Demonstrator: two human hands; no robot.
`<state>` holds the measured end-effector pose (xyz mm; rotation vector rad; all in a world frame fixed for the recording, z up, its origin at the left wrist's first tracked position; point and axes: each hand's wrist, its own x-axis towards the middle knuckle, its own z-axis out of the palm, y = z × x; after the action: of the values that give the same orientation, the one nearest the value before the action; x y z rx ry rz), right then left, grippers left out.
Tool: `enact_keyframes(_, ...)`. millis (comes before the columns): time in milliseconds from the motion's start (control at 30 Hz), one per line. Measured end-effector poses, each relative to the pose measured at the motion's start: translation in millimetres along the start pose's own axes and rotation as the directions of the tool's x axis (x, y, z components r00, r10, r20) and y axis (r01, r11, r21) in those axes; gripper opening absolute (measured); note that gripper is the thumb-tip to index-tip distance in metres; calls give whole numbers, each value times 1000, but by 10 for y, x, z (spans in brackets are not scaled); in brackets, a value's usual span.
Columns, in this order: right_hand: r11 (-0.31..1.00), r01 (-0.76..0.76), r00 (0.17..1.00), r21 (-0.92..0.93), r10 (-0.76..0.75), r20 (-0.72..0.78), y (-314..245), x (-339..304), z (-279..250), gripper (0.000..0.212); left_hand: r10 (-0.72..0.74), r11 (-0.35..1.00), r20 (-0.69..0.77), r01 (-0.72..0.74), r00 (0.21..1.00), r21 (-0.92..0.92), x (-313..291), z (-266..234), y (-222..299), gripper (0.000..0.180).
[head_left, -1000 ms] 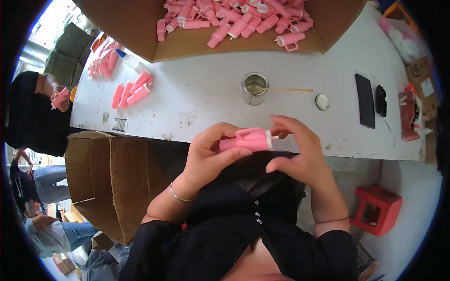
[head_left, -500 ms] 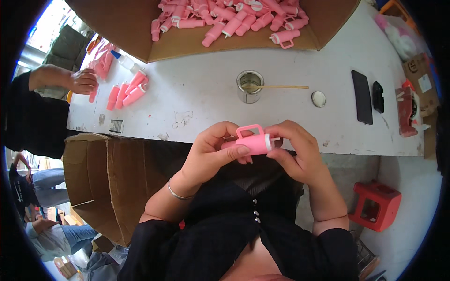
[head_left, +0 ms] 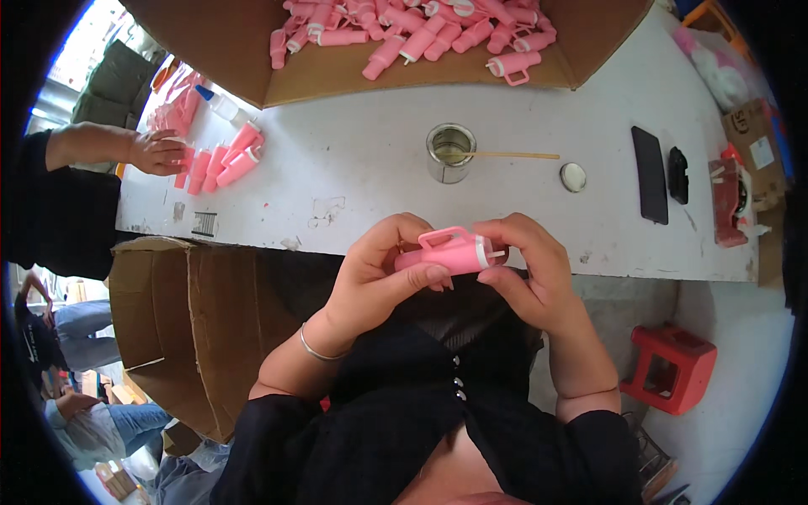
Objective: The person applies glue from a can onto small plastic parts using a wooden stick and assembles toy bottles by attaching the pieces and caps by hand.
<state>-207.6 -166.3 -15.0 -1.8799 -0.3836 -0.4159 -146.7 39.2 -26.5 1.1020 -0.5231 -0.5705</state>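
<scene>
Pink plastic pieces (head_left: 220,165) are lined up at the upper left of the frame on the white table (head_left: 353,177), where a co-worker's hand (head_left: 158,152) rests on them. Just below that, an open cardboard box (head_left: 181,324) is seen beside the table edge. At centre frame, the left hand (head_left: 379,273) is closed around the body of a pink tube with a handle (head_left: 450,252), thumb laid along its lower side. The right hand (head_left: 526,269) is pinched on the tube's white-capped end, fingertips together on it. The piece is held in the air, just in front of the table edge. For the cap to seat well, the tube should probably be kept steady by the left grip while the end is pressed or turned squarely. Farther up, a small metal can (head_left: 450,151) with a wooden stick (head_left: 513,155) is placed; at right, a dark phone (head_left: 650,174) is laid flat.
</scene>
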Motion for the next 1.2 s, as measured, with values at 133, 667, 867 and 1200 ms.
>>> enact_keyframes(133, 994, -99, 993, 51, 96, 64, 3, -10, -17, 36, -39, 997, 45, 42, 998, -67, 7, -21, -16, 21)
enact_keyframes(667, 989, -144, 986, -30, 146, 83, -10, 60, 155, 33, 210, 648, 126, -235, 969, 725, 60, -26, 83, 47)
enact_keyframes(867, 997, 12, 972, -70, 4, 235, -26, 193, -15, 35, 28, 944, 95, -57, 995, 324, 1, -125, -2, 50)
enact_keyframes(1200, 995, 23, 911, -95, 18, 411, -95, 338, -110, 30, 0, 907, 217, -92, 976, 412, 32, -132, 64, 55)
